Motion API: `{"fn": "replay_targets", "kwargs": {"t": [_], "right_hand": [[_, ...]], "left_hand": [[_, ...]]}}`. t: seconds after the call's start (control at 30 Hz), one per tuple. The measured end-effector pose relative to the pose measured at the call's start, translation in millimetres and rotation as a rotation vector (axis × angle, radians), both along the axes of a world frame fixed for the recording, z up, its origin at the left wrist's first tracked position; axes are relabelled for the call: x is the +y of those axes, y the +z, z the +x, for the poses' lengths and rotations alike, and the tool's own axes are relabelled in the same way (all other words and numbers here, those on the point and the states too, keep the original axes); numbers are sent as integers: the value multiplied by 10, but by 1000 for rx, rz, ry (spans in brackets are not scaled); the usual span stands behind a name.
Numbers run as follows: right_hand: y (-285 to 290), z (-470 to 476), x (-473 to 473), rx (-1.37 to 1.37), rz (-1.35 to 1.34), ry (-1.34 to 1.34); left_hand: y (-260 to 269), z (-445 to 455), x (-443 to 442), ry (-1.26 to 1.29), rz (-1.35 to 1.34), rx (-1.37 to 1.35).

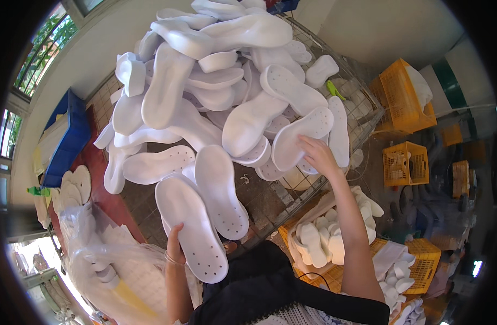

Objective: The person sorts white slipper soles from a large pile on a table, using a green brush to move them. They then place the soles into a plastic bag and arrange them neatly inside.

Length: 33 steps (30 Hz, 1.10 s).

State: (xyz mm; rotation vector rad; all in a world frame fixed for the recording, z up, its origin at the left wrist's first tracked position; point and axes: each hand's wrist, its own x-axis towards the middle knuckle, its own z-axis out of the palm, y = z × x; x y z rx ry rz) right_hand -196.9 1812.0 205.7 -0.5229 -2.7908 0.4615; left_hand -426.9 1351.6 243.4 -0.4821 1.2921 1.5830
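My left hand [176, 245] grips a white foam shoe sole [193, 227] by its side, low in front of my body. Small holes dot the near end of this sole, and another white edge shows behind it. Just right of it lies a second white sole [220, 189], its holed end towards me. Over the pile, the fingers of my right hand [319, 156] touch the face of a tilted white sole [295, 140]. My thumb is hidden there, so I cannot tell whether that sole is gripped. Many similar soles [167, 87] lie heaped beyond both hands.
A wire mesh rack [299, 203] borders the heap. Yellow crates [407, 164] stand at the right, and a cloth-lined crate of soles [313, 243] sits beside my right arm. At the left are a blue bin [69, 136] and plastic-wrapped sheets [110, 260]. A bright green object [335, 90] lies by the heap.
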Motion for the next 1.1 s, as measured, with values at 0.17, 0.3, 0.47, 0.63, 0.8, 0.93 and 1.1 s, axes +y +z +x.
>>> {"fn": "replay_targets", "kwargs": {"t": [0.17,0.3,0.47,0.63,0.8,0.93,1.1], "right_hand": [[206,-192,-102,53,105,-190],[1236,-513,-786,339,-420,-282],[1499,-689,-1337,241,-522,-291],[54,-187,6,-343,-210,-1085],[-2,342,-278,332,-1738,-742],[853,38,-1847,433,-2241,-554],[904,-185,-1721,110,-1525,-150]], "left_hand": [[171,-22,206,-1,231,-87],[152,185,583,48,270,94],[-53,261,655,-117,345,380],[-276,448,296,-170,549,15],[-363,477,463,-165,453,-55],[-152,250,551,-210,453,-191],[11,248,328,-243,322,32]]}}
